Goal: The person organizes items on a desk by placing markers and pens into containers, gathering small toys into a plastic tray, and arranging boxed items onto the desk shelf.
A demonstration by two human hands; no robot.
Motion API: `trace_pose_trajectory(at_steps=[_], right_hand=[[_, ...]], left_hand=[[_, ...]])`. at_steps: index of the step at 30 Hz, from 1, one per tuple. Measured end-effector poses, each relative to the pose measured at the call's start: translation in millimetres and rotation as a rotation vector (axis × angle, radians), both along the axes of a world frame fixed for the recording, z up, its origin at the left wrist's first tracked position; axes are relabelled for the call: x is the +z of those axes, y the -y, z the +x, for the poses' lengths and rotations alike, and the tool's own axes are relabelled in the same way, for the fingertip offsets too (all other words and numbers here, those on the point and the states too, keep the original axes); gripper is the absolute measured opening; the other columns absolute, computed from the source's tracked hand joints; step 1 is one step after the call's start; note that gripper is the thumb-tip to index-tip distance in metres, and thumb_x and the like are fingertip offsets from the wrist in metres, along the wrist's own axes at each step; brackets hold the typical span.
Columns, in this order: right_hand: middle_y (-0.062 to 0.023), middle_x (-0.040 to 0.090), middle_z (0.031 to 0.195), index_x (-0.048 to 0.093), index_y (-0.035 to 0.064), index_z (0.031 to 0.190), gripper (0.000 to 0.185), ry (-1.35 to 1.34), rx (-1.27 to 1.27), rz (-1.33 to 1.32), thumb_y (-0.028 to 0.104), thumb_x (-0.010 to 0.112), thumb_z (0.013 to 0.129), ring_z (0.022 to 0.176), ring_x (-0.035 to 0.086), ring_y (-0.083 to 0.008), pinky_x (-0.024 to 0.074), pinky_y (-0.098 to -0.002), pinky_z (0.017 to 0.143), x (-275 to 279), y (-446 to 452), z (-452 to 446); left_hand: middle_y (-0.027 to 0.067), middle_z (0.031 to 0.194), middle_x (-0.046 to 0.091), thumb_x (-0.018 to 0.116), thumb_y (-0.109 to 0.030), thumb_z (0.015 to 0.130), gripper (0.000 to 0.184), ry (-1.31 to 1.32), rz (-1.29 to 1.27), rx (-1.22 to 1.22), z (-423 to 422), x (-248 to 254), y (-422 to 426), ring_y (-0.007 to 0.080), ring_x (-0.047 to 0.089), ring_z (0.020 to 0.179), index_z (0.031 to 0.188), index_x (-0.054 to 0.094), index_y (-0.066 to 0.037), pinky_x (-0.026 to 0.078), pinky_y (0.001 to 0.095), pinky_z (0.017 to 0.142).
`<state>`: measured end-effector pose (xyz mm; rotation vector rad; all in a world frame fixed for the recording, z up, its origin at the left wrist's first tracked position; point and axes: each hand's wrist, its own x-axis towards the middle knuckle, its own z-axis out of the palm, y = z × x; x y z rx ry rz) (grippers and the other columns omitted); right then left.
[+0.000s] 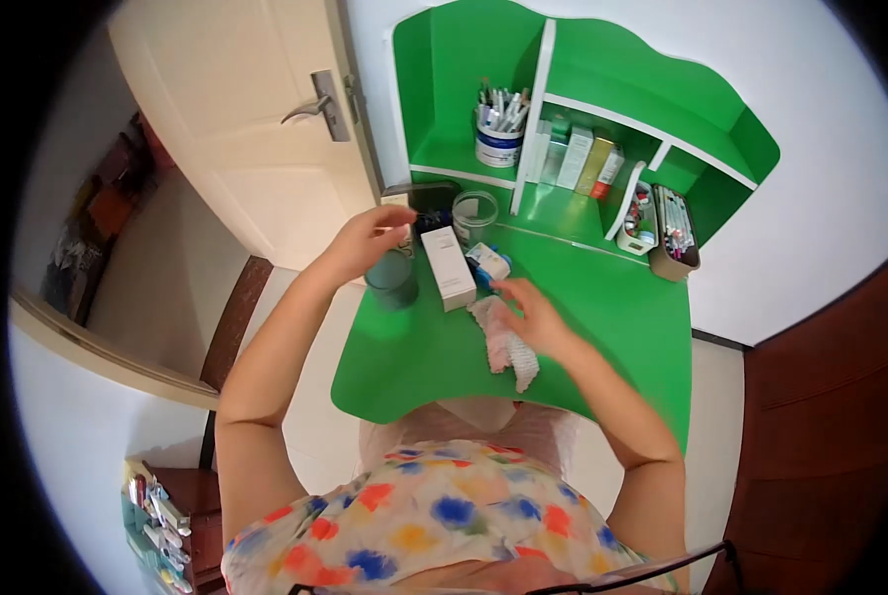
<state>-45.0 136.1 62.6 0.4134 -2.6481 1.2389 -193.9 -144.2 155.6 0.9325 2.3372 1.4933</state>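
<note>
My left hand (366, 241) hovers over the left edge of the green desk, thumb and fingers apart, with nothing visible between them. Just below it stands a translucent grey-green cup (392, 281), and a pale box (398, 201) is partly hidden behind the fingers. To its right lies a white carton (448, 268). My right hand (531, 317) is over a crumpled pink-and-white cloth (504, 349), fingers spread and holding nothing I can see; contact with the cloth is unclear. Near its fingertips is a small white-and-blue item (489, 264). A clear jar (474, 210) stands behind the carton.
At the back of the green desk (602, 337) rises a green shelf unit (622, 74). It holds a tub of pens (500, 139), several upright boxes (576, 159), a white basket (638, 223) and a brown bin of pens (674, 238). A door (245, 109) stands at the left.
</note>
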Motion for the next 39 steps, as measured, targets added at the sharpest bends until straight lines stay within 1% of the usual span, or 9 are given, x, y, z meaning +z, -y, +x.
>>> trace_pose_trajectory(at_steps=[3,6,12,15,18,24,27,34,39], right_hand=[[-0.0175,0.051,0.122,0.052,0.0042,0.125,0.046,0.151,-0.01,-0.11,0.011,0.066,0.081,0.106,0.056,-0.0334,0.0464,-0.0363,0.09,1,27,27],[-0.0156,0.049,0.124,0.05,0.0049,0.127,0.054,0.073,-0.051,-0.06,0.015,0.07,0.078,0.11,0.053,-0.0341,0.0443,-0.0397,0.091,-19,43,29],[-0.0173,0.048,0.124,0.039,0.0061,0.139,0.082,-0.302,-0.377,0.364,0.033,0.078,0.071,0.114,0.048,-0.0349,0.0389,-0.0456,0.092,-14,83,-8],[-0.0188,0.05,0.118,0.037,0.0045,0.14,0.092,-0.195,-0.469,0.462,0.041,0.079,0.067,0.107,0.051,-0.034,0.04,-0.0439,0.087,-16,94,-29],[-0.0169,0.053,0.112,0.039,0.003,0.138,0.093,-0.091,-0.524,0.587,0.044,0.079,0.065,0.1,0.054,-0.0314,0.0403,-0.0421,0.082,-22,99,-42],[-0.0156,0.056,0.108,0.042,0.0018,0.133,0.085,-0.139,-0.586,0.502,0.038,0.079,0.066,0.1,0.055,-0.0302,0.0404,-0.0434,0.084,-20,97,-51],[-0.0165,0.056,0.107,0.042,0.0018,0.133,0.083,-0.353,-0.55,0.362,0.031,0.08,0.065,0.102,0.055,-0.0325,0.0413,-0.0446,0.087,-5,82,-51],[-0.0181,0.057,0.117,0.042,0.0027,0.133,0.078,-0.131,-0.217,-0.141,0.021,0.081,0.068,0.11,0.054,-0.031,0.0443,-0.0391,0.093,28,58,-38],[-0.0137,0.058,0.122,0.052,0.003,0.126,0.054,-0.039,0.117,-0.145,0.016,0.074,0.078,0.111,0.056,-0.0261,0.043,-0.0355,0.097,37,49,-15]], left_hand=[[0.0086,0.116,0.062,0.059,-0.009,0.089,0.03,-0.183,-0.059,0.184,23,-31,39,0.0192,0.056,0.109,0.119,0.058,-0.004,0.043,0.0323,0.094],[0.0093,0.114,0.061,0.061,-0.005,0.085,0.031,-0.276,-0.044,0.266,61,-71,42,0.0243,0.057,0.109,0.116,0.059,-0.005,0.042,0.0337,0.094],[0.0125,0.134,0.044,0.064,0.0,0.08,0.052,-0.2,0.124,0.224,125,-107,-14,0.0267,0.045,0.123,0.129,0.047,-0.007,0.043,0.0371,0.094],[0.0132,0.139,0.039,0.064,0.0,0.08,0.056,-0.158,0.183,0.219,131,-119,-21,0.0278,0.043,0.125,0.131,0.045,-0.008,0.043,0.0383,0.096],[0.0131,0.139,0.039,0.064,0.0,0.079,0.056,-0.16,0.17,0.188,128,-123,-16,0.0283,0.042,0.125,0.132,0.045,-0.009,0.042,0.0387,0.096],[0.0124,0.138,0.042,0.065,-0.002,0.079,0.057,-0.204,0.097,0.142,125,-121,-9,0.0294,0.041,0.127,0.131,0.045,-0.009,0.039,0.0395,0.1],[0.0128,0.14,0.04,0.067,-0.002,0.077,0.06,-0.278,0.09,0.108,126,-113,-14,0.0308,0.04,0.128,0.132,0.044,-0.008,0.035,0.0403,0.105],[0.0164,0.144,0.035,0.076,-0.008,0.069,0.088,-0.329,0.133,0.161,111,-82,-37,0.0318,0.034,0.133,0.144,0.029,-0.009,0.028,0.0413,0.111],[0.0165,0.137,0.043,0.081,-0.009,0.066,0.099,0.047,0.241,0.067,109,-91,-46,0.0289,0.043,0.125,0.147,0.024,-0.008,0.035,0.0391,0.106]])
